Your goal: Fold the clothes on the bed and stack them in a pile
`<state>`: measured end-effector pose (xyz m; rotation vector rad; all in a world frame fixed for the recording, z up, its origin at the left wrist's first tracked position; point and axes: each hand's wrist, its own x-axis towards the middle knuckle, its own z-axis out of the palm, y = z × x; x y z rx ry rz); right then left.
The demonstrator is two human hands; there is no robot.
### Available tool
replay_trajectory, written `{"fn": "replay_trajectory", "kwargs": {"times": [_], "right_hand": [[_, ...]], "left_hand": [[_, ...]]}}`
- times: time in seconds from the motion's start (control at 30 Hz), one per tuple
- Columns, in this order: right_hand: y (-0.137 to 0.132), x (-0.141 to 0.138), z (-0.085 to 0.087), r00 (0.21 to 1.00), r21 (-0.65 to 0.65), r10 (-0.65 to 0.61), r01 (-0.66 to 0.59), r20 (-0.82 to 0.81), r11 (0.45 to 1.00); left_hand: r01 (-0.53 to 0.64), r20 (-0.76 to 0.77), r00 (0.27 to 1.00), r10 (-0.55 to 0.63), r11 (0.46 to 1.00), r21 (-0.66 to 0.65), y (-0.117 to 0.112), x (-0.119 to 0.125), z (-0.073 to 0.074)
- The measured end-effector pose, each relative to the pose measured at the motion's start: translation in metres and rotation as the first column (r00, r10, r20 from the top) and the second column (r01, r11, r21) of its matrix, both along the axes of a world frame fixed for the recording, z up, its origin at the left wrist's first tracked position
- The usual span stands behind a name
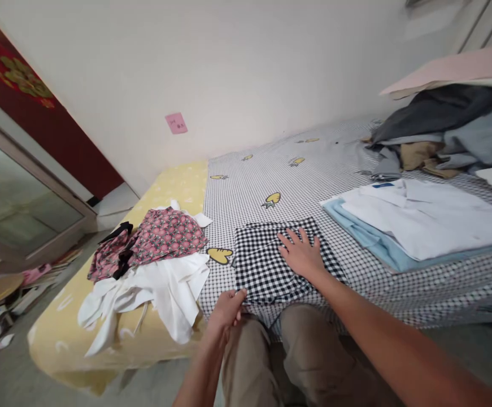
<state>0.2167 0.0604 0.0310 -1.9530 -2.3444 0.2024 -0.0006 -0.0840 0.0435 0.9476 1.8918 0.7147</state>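
- Yellow-and-gridded bed (224, 195), sheet printed w/ yellow fruit, fills most of view; clothes lie at L, centre & R, work on them looks approx partway along
- Heap of clothes (440, 121), dark grey, lt grey & brown, far R side, rumpled & loose; prob. not dealt w/, but can't be sure
- White shirt (444, 217), near R side, laid flat & neat w/ collar toward centre, on top of a lt-blue cloth (356, 233), also flat; these 2 look done
- White garment (161, 285), L side, crumpled, spread over yellow part of bed, partly hanging toward front edge; looks undone as yet
- Floral garment (169, 234), pink on dark, w/ black bits at its L end, bunched just beyond & against the white one; also looks undone
- Checked cloth (266, 263), b/w, centre of bed at front edge, btwn loose clothes & shirt, directly before the person's knees; a flat, roughly square shape, prob. nearly finished, a few creases left
- R hand (301, 255), palm down, fingers spread on the checked cloth, grasping nothing
- L hand (227, 310), fingers curled, seems to pinch the cloth's near L corner btwn thumb & fingers
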Motion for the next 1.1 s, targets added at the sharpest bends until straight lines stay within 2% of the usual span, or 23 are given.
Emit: {"fn": "replay_trajectory", "kwargs": {"times": [0.1,0.13,0.2,0.27,0.33,0.43,0.53,0.6,0.7,0.77,0.9,1.0,1.1], "right_hand": [[-0.001,-0.001,0.001,1.000,0.003,-0.001,0.001,-0.008,1.000],[-0.001,-0.001,0.000,1.000,0.007,0.000,0.000,-0.014,1.000],[0.000,-0.001,-0.002,0.999,0.026,0.007,-0.006,-0.032,1.000],[0.000,-0.001,-0.005,0.999,0.048,0.013,-0.010,-0.050,0.999],[0.001,-0.001,-0.006,0.998,0.049,0.016,-0.014,-0.058,0.999],[0.000,-0.001,-0.006,0.998,0.055,0.021,-0.019,-0.053,0.998],[-0.001,-0.001,-0.004,0.998,0.093,0.029,-0.024,-0.049,0.995],[-0.001,0.000,-0.003,0.998,0.088,0.029,-0.024,-0.053,0.996],[-0.001,-0.002,-0.001,0.997,0.056,0.031,-0.027,-0.064,0.998],[-0.001,-0.002,0.000,0.996,0.044,0.033,-0.030,-0.078,0.999],[0.001,0.010,-0.003,0.989,0.040,0.087,-0.082,-0.119,0.996],[0.003,0.036,-0.010,0.974,0.030,0.166,-0.163,-0.155,0.986],[0.002,0.067,-0.017,0.974,0.068,0.149,-0.139,-0.171,0.988]], "left_hand": [[-0.063,-0.206,0.976,0.071,0.997,0.045,0.002,-0.004,0.016],[-0.088,-0.298,0.948,0.109,0.993,0.082,0.004,-0.005,0.024],[-0.083,-0.500,0.849,0.174,0.977,0.198,0.011,-0.004,0.041],[0.027,-0.670,0.712,0.211,0.945,0.327,0.024,0.005,0.056],[0.183,-0.761,0.619,0.196,0.906,0.382,0.044,0.021,0.063],[0.346,-0.816,0.576,0.046,0.891,0.294,0.079,0.046,0.055],[0.425,-0.802,0.569,-0.180,0.900,0.100,0.107,0.056,0.030],[0.405,-0.798,0.561,-0.221,0.914,0.031,0.117,0.054,0.012],[0.347,-0.818,0.546,-0.183,0.938,0.022,0.123,0.048,-0.005],[0.344,-0.826,0.532,-0.187,0.939,0.009,0.123,0.046,-0.008],[0.353,-0.844,0.499,-0.196,0.936,-0.009,0.123,0.048,-0.004],[0.336,-0.844,0.492,-0.214,0.941,-0.043,0.124,0.050,-0.001],[0.306,-0.837,0.495,-0.231,0.949,-0.081,0.125,0.051,0.001]]}}
